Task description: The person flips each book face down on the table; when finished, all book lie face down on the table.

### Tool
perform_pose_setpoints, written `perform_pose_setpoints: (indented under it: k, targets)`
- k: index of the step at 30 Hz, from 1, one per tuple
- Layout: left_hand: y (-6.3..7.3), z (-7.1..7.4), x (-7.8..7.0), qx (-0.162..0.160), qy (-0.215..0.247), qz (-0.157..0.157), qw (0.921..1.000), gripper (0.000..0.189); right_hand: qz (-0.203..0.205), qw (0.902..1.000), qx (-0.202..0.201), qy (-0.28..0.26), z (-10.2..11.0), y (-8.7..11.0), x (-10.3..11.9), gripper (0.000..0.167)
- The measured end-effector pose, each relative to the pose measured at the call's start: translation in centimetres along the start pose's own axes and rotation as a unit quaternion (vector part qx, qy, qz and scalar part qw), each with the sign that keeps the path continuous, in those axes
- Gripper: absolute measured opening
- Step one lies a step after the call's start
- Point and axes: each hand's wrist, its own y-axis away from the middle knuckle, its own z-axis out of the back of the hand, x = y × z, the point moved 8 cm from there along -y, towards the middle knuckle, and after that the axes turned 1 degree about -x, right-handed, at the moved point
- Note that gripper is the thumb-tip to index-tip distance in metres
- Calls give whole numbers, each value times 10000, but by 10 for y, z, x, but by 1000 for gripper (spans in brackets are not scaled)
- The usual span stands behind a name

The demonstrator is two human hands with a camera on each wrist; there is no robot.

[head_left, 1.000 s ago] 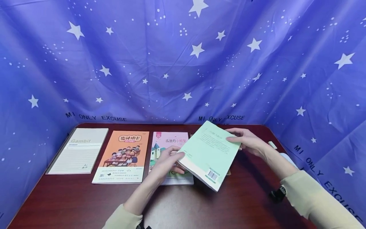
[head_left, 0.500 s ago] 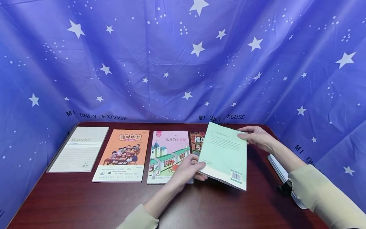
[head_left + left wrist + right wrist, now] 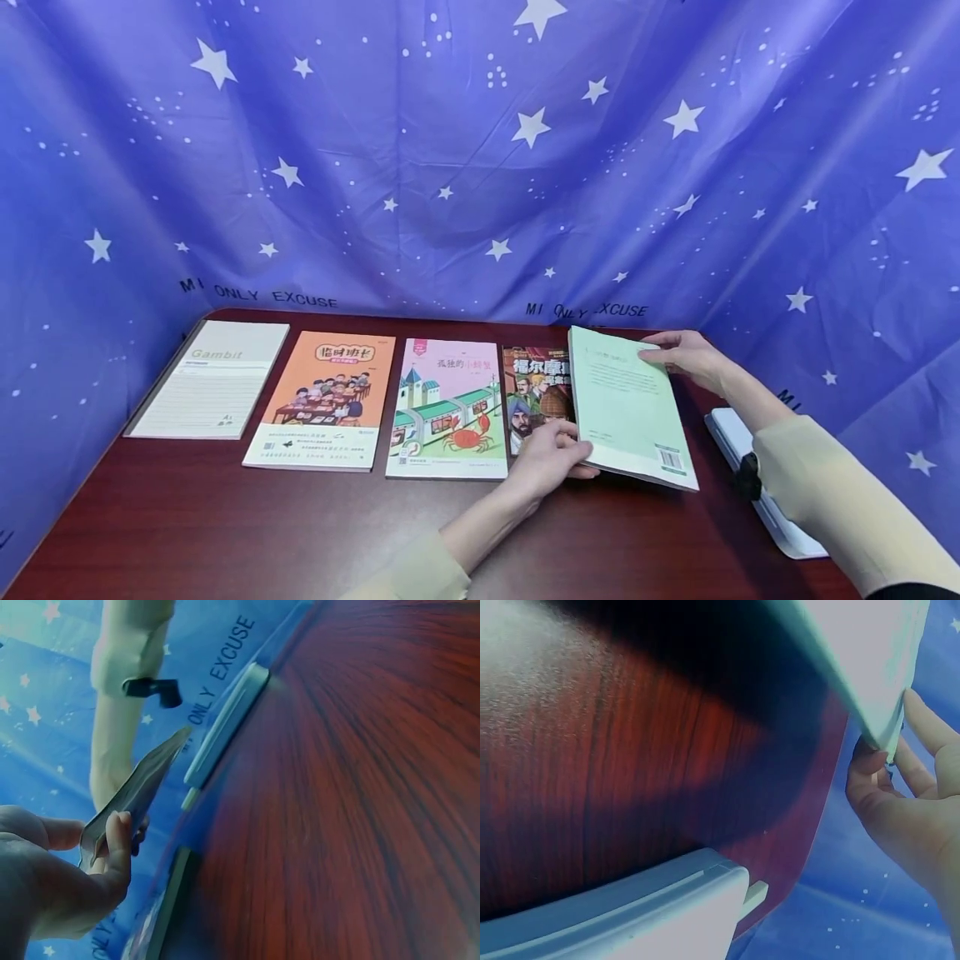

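Note:
A pale green book [image 3: 630,400], back cover with a barcode facing up, is held above the table at the right end of a row. My left hand [image 3: 546,460] pinches its near left corner, thumb on top and fingers below. At its far right edge, my right hand [image 3: 686,358] grips it between thumb and fingers. The left wrist view shows the book [image 3: 139,787] edge-on, raised off the wood. Partly hidden under its left side lies a dark comic-style book [image 3: 536,392]. In the right wrist view, fingertips pinch the book's corner [image 3: 881,727].
Leftward along the dark red table [image 3: 300,533] lie a pink book with a crab [image 3: 450,408], an orange book [image 3: 322,400] and a cream notebook [image 3: 213,379]. A white flat case [image 3: 765,492] sits near the right edge, with a small pale block [image 3: 754,898] beyond it.
Both hands have carried the green book rightward, off the pink book and partly off the dark book, turning it straighter. The pink cover and part of the dark one now show.

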Motion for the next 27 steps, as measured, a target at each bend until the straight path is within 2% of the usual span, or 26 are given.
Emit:
perform_pose_setpoints:
  k: [8,13,19,27]
  targets:
    - [-9,-19,6,-293,-248,25,9993,31,-49,9965,-146,825,8,-8,-5,77]
    - [-13,-27,10,-447,-281,90,9986,34,-259,9943,-95,1029,9,-12,-13,78]
    - [-18,-33,12,-647,-224,15,9976,35,-213,9917,-96,1267,11,-18,-18,78]
    - [-23,-40,21,-775,-199,241,9965,36,-382,9907,-217,1288,10,-20,-27,79]
